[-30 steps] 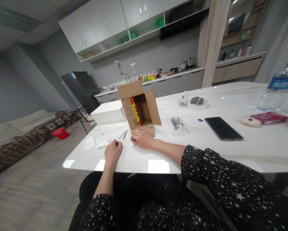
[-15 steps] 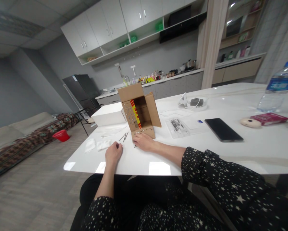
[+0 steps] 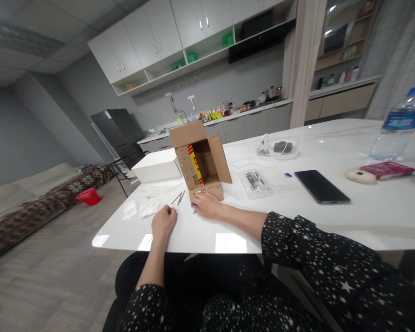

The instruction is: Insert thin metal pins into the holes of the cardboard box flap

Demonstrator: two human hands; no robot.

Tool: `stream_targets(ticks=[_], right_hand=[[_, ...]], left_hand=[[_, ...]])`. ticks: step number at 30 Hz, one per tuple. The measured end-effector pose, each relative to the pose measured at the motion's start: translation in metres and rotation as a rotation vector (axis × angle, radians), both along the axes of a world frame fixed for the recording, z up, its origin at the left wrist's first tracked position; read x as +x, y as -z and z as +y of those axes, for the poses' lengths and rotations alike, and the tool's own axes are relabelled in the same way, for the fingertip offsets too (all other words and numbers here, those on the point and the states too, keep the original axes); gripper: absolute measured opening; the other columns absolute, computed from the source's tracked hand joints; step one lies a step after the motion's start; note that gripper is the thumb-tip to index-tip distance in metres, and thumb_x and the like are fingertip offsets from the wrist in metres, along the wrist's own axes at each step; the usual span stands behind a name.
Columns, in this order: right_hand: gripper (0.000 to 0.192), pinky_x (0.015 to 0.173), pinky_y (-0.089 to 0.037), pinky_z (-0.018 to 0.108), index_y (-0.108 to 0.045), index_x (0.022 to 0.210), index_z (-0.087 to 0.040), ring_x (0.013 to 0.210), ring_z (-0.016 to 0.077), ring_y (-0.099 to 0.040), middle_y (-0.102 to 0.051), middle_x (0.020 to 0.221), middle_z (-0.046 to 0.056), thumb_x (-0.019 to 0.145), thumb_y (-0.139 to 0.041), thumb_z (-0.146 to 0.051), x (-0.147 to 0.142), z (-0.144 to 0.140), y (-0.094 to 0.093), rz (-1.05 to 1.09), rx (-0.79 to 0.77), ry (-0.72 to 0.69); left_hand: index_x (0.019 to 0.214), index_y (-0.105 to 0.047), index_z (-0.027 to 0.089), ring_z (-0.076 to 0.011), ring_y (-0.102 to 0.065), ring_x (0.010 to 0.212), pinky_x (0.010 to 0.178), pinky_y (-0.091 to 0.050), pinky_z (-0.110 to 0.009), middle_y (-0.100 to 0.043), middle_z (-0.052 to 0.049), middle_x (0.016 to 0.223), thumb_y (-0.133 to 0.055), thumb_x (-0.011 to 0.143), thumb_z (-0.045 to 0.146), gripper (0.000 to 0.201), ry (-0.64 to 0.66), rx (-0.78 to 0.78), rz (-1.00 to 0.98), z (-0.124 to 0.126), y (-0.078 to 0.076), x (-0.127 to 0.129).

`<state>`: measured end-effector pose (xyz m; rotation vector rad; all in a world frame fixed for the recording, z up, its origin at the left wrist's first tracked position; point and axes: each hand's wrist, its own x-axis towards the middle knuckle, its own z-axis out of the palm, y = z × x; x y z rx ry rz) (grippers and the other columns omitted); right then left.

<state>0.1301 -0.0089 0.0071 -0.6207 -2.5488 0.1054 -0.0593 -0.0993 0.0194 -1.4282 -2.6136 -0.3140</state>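
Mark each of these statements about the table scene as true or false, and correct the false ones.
1. The right hand rests at the foot of the open box. True.
2. The phone lies inside the box. False: it lies flat on the table, to the right of the box.
3. The left hand is loosely closed on the table near the edge. True.
4. The bottle lies on its side. False: it stands upright at the far right.
5. Thin nails lie just left of the box. True.
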Motion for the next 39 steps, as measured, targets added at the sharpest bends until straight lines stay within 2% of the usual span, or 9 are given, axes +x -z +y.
stream_targets(ticks=[19,39], right_hand=[[0.018,0.089,-0.041,0.033,-0.068,0.1,-0.015,0.097,0.0211,-0.06,-0.065,0.1,0.01,0.092,-0.052,-0.018,0.0016,-0.0013,-0.0024,-0.03,-0.017,-0.008],[0.02,0.086,-0.041,0.033,-0.068,0.096,-0.015,0.092,0.0213,-0.06,-0.066,0.098,0.01,0.091,-0.05,-0.018,0.0028,-0.003,-0.0054,-0.035,-0.011,-0.02]], left_hand=[[0.085,-0.062,0.022,-0.0264,-0.065,0.086,0.066,-0.041,-0.031,-0.071,-0.01,0.087,-0.036,0.089,0.042,0.033,0.009,0.001,0.005,0.0008,0.0012,-0.0012],[0.082,-0.06,0.022,-0.0234,-0.064,0.081,0.06,-0.034,-0.028,-0.07,-0.007,0.083,-0.038,0.089,0.044,0.032,0.071,0.033,-0.017,-0.0034,0.0016,0.0024]])
